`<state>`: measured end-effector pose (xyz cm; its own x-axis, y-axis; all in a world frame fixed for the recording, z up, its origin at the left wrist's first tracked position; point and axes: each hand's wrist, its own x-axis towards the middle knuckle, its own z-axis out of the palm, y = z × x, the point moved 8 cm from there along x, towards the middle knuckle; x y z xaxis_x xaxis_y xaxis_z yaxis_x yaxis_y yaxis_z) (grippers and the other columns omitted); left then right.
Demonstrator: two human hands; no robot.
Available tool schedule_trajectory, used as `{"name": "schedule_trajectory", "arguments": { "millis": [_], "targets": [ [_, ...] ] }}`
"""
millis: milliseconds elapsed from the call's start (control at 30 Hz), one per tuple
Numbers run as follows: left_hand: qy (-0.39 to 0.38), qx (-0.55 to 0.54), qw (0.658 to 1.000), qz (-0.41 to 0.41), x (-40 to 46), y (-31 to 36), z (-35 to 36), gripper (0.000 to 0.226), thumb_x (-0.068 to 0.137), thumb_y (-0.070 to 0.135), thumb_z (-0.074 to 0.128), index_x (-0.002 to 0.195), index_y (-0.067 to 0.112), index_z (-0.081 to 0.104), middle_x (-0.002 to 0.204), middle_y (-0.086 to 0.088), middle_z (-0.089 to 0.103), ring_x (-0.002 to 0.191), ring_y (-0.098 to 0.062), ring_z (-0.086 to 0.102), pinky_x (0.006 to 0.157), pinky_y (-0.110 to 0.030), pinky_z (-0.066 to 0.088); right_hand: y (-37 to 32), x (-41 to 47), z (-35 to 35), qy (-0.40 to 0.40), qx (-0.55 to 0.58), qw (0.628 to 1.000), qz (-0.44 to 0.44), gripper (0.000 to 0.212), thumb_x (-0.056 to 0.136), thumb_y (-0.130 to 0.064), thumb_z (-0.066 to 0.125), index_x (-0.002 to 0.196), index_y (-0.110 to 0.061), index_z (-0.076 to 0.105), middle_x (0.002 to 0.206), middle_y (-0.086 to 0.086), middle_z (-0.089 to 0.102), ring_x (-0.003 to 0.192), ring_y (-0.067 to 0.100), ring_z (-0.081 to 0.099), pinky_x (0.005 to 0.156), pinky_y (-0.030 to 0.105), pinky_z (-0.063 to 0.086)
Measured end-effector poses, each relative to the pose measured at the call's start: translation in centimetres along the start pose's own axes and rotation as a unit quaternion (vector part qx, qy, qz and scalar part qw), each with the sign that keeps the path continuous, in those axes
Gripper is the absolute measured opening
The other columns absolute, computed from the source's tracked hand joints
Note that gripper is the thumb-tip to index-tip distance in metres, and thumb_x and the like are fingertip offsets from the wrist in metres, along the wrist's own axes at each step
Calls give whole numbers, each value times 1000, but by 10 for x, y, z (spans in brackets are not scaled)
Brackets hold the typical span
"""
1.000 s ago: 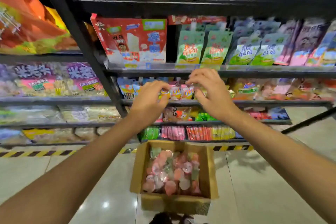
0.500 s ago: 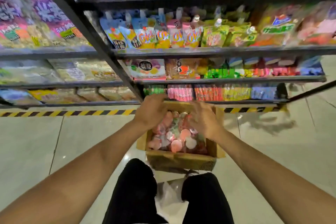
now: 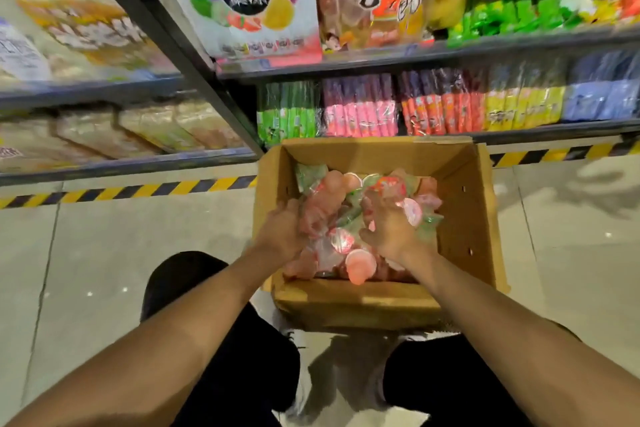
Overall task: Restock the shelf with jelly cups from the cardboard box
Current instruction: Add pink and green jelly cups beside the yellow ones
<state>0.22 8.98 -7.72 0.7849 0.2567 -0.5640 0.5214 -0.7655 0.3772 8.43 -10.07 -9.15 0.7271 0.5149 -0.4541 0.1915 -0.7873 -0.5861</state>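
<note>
An open cardboard box (image 3: 474, 218) sits on the tiled floor in front of the shelves, holding a heap of pink, red and green jelly cups (image 3: 360, 265). Both hands are down inside the box. My left hand (image 3: 284, 232) is cupped around several pink jelly cups on the left of the heap. My right hand (image 3: 391, 232) is curled around several cups on the right, with red-lidded ones sticking out past the fingers. The fingertips are buried among the cups.
The dark metal shelf unit (image 3: 415, 57) stands right behind the box, its lower tiers packed with coloured snack packs (image 3: 360, 107) and bags. A slanted shelf post (image 3: 194, 55) runs down to the box's left corner. Yellow-black tape (image 3: 138, 191) marks the floor. My black-trousered knees (image 3: 207, 288) are below.
Both hands came down from the middle shelf into the box and closed on jelly cups. The view dropped and moved closer to the box.
</note>
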Motion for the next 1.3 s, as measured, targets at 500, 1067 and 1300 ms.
{"name": "schedule_trajectory", "arguments": {
  "millis": [500, 1067, 1300],
  "targets": [
    [102, -36, 994, -1, 112, -84, 150, 42, 91, 23, 62, 119, 25, 31, 119, -8, 58, 99, -29, 61, 87, -49, 53, 111, 87, 171, 29, -25, 996, 76, 102, 77, -4, 77, 152, -21, 10, 154, 27, 19, 128, 41, 43, 75, 28, 42],
    [126, -181, 975, -10, 111, -81, 153, 75, 69, 54, 75, 133, 42, 38, 116, 10, 65, 105, -19, 64, 89, -44, 55, 111, 98, 162, 137, -52, 985, 94, 75, 80, 2, 68, 138, -32, 34, 122, 13, 56, 87, 28, 63, 68, 36, 55],
    [131, -255, 958, -21, 99, -80, 152, 73, 63, 59, 83, 119, 44, 39, 109, 13, 65, 101, -16, 65, 85, -43, 56, 110, 86, 158, 117, 38, 991, 57, 79, 78, -4, 72, 138, -39, 35, 125, 4, 57, 99, 26, 63, 78, 44, 59]
  ]
}}
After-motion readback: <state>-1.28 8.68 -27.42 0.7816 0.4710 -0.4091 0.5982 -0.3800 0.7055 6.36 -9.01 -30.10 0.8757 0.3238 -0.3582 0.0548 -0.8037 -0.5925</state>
